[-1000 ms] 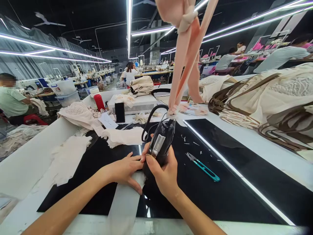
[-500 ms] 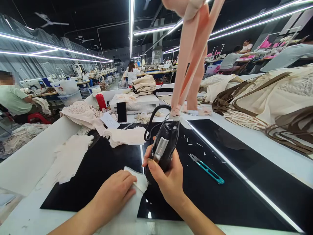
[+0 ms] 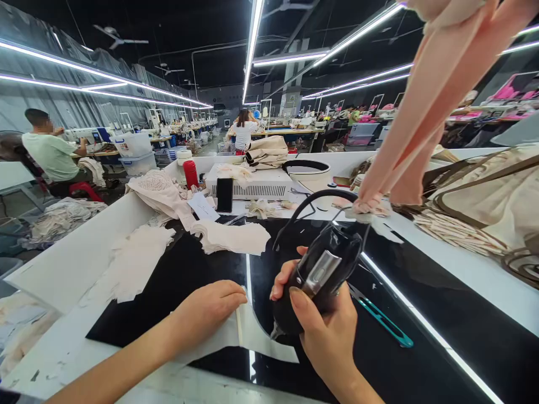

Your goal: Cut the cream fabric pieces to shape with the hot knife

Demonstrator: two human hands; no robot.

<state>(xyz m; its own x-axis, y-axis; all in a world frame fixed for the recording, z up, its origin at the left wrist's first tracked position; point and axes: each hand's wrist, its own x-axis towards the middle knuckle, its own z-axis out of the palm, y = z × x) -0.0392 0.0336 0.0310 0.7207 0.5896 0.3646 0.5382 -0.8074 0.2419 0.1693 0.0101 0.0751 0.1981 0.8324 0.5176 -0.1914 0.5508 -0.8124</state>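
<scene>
My right hand (image 3: 328, 328) is wrapped round a black corded hand tool (image 3: 343, 247), its body tilted and its small pointed metal tip down by the fabric. A pink fabric strap (image 3: 404, 140) hangs from above to the tool's top end. My left hand (image 3: 206, 308) has its fingers together on a thin whitish fabric piece (image 3: 269, 339), partly covering it. The piece lies on the glossy black sheet (image 3: 168, 286) and has a curved edge near the tip. Teal thread snips (image 3: 383, 320) lie right of my right hand, their blades partly hidden behind it.
A stack of cream pieces (image 3: 231, 237) and a phone (image 3: 224, 194) lie ahead, before a white vented box (image 3: 252, 188). More cut pieces (image 3: 135, 258) are at left. Brown-trimmed garments (image 3: 480, 191) are heaped at right. The tool's black cord (image 3: 303, 205) loops behind it. A person (image 3: 53, 146) sits at far left.
My right hand has moved right with the tool, now tilted more. The fabric piece lies more spread out, its curved edge showing. The whole view has also shifted.
</scene>
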